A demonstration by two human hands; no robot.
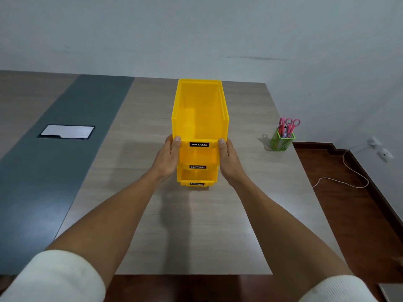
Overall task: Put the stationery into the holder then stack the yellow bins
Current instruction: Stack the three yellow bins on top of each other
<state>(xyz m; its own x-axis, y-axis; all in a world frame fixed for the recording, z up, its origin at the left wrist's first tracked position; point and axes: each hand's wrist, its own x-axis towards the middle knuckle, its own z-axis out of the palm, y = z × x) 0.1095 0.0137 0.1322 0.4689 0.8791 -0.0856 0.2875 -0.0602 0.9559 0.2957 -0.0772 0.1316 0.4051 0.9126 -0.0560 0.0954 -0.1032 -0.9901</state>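
Three yellow bins stand stacked in the middle of the table; the top bin (200,110) is open and empty, with the middle bin (197,158) and the bottom bin (196,178) under it. My left hand (169,156) grips the stack's left side, thumb on the top bin's front lip. My right hand (229,159) holds the right side the same way. A green mesh holder (281,141) at the table's right edge holds pink scissors (292,124) and several pens.
The wooden table (196,225) has a dark grey strip on its left with a flat cover plate (67,131). Its right edge drops to a dark wood floor where a white cable (349,171) runs to a wall socket. A wall stands close behind.
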